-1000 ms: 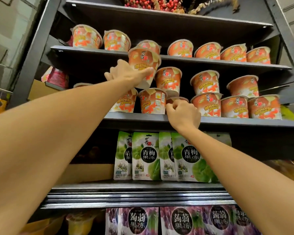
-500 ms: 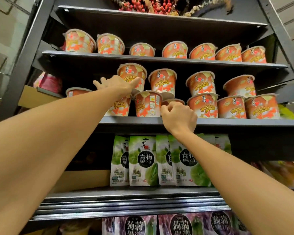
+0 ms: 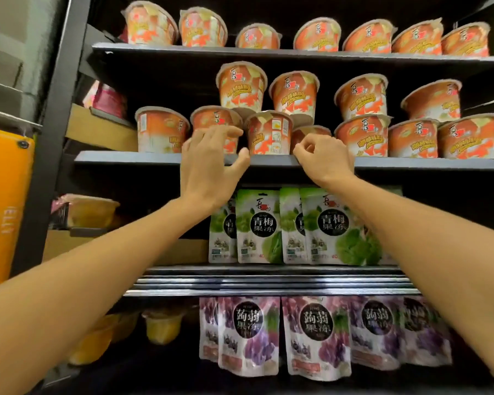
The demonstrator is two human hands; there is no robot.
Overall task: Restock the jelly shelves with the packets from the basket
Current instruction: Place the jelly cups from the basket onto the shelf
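Orange jelly cups fill two dark shelves. One cup point(image 3: 241, 86) stands stacked on the lower row, above the cup point(image 3: 214, 121) that my left hand point(image 3: 208, 166) hovers in front of. That hand has spread, relaxed fingers and holds nothing; its fingertips are at the cup's lower wall. My right hand point(image 3: 324, 159) has curled fingers and rests at the shelf edge point(image 3: 126, 159), in front of a partly hidden cup point(image 3: 308, 132); nothing shows in it. The basket is out of view.
Green jelly packets point(image 3: 258, 226) stand on the shelf below, purple packets point(image 3: 248, 334) hang under that. Yellow cups point(image 3: 163, 326) sit low left. An orange sign point(image 3: 3, 201) and the black shelf post point(image 3: 60, 124) border the left side.
My left hand carried an orange cup down from the upper shelf edge, set it on the stacked row, let go and dropped lower. My right hand stayed at the shelf edge.
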